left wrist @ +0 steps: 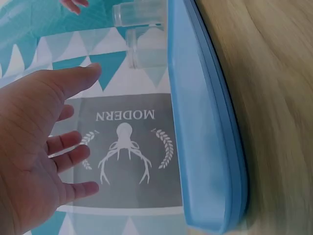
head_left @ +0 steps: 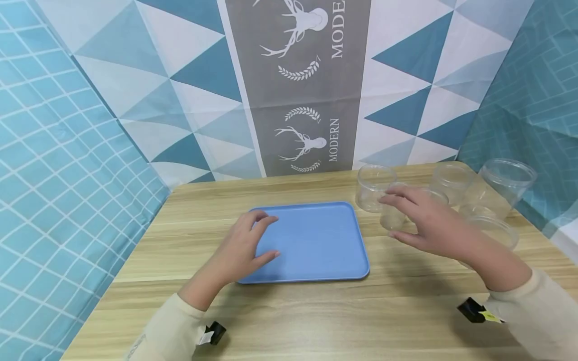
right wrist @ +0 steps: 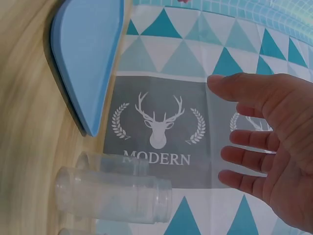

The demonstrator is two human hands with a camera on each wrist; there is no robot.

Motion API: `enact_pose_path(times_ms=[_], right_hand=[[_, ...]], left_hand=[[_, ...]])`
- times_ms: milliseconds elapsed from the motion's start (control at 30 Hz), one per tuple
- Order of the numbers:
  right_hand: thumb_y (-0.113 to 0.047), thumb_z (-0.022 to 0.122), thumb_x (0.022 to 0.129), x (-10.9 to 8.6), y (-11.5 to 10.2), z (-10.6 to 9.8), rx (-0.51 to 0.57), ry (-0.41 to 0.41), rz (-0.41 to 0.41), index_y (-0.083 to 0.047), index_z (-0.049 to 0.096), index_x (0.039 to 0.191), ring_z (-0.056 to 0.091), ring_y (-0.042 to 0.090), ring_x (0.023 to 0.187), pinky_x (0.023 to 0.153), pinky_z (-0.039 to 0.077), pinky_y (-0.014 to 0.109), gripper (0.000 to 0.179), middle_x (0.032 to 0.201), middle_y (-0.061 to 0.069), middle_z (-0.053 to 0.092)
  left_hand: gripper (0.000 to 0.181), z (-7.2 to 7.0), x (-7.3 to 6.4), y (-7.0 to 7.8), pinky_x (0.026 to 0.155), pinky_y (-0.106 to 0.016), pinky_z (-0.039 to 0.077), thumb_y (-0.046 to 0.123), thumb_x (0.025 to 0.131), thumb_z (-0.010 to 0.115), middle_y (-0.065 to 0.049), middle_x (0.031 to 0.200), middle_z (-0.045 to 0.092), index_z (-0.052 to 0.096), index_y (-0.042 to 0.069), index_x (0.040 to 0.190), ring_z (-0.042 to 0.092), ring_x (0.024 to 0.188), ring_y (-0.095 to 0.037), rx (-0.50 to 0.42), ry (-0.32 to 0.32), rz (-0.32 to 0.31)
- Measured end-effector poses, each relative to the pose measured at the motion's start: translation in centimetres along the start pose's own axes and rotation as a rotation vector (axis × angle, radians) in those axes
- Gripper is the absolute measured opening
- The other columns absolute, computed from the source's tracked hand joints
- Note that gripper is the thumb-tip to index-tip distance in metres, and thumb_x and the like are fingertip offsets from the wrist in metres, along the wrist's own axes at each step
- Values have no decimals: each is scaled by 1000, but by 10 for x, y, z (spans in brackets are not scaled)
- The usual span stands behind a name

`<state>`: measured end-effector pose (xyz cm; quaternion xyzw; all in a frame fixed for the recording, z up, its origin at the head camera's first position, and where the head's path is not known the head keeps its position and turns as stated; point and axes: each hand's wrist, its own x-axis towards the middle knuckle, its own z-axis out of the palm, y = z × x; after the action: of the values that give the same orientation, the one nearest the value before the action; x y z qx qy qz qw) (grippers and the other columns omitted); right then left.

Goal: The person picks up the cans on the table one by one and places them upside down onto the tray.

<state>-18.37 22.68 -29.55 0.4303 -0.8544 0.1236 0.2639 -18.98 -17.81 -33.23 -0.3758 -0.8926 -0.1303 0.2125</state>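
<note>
A shallow blue tray (head_left: 316, 243) lies on the table in the head view. Over its left edge hovers my left hand (head_left: 241, 245), thumb and fingers apart and nothing held. At the right, my right hand (head_left: 431, 220) is held in the air over a group of clear plastic jars, its fingers loosely bent and its palm empty. Nearest its fingertips in that view is a small clear jar (head_left: 391, 219), partly covered by the hand. A wider clear jar (head_left: 372, 193) stands just behind. In the right wrist view a clear jar (right wrist: 115, 198) appears well apart from the fingers.
More clear jars stand along the right side, among them a tall one (head_left: 492, 188) and a low wide one (head_left: 498, 233) partly behind the right forearm. The wooden table (head_left: 316, 321) meets a patterned backdrop (head_left: 311, 90) behind and blue tiled-print cloth (head_left: 63, 200) at the left.
</note>
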Motion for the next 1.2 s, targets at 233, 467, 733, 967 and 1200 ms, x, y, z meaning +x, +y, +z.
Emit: enact_pose_path(times_ms=[233, 467, 733, 967, 1200], right_hand=[[-52, 51, 95, 5, 8, -6, -9, 0, -30, -3, 59, 123, 58, 34, 102, 80, 51, 52, 57, 115, 14, 59], [-59, 43, 94, 6, 11, -8, -6, -3, -4, -3, 62, 115, 58, 33, 101, 81, 51, 52, 63, 110, 11, 61], [-8, 89, 64, 8, 15, -9, -29, -56, 46, -4, 63, 116, 58, 34, 103, 82, 51, 52, 59, 113, 12, 60], [-7, 88, 66, 11, 19, -12, -28, -119, 87, -3, 62, 117, 57, 37, 105, 84, 50, 54, 58, 116, 16, 60], [-9, 87, 69, 14, 23, -14, -30, -180, 122, -2, 63, 117, 56, 41, 109, 86, 49, 56, 54, 120, 21, 59]], left_hand=[[59, 9, 8, 3, 93, -44, 44, 28, 80, 81, -12, 118, 50, 55, 5, 128, 48, 111, -28, -59, 52, 27], [54, 14, 12, 7, 95, -43, 45, 26, 83, 79, -11, 124, 50, 56, 5, 127, 48, 116, -28, -150, 47, -22], [61, 21, 19, 13, 101, -46, 43, 32, 82, 79, -13, 132, 49, 55, 5, 131, 47, 123, -28, -255, 13, -60], [71, 26, 24, 19, 101, -47, 43, 42, 80, 79, -9, 140, 44, 52, 9, 137, 44, 127, -27, -283, -39, -92], [72, 29, 30, 24, 101, -48, 43, 45, 79, 78, -8, 146, 39, 50, 14, 139, 42, 130, -26, -324, -55, -106]])
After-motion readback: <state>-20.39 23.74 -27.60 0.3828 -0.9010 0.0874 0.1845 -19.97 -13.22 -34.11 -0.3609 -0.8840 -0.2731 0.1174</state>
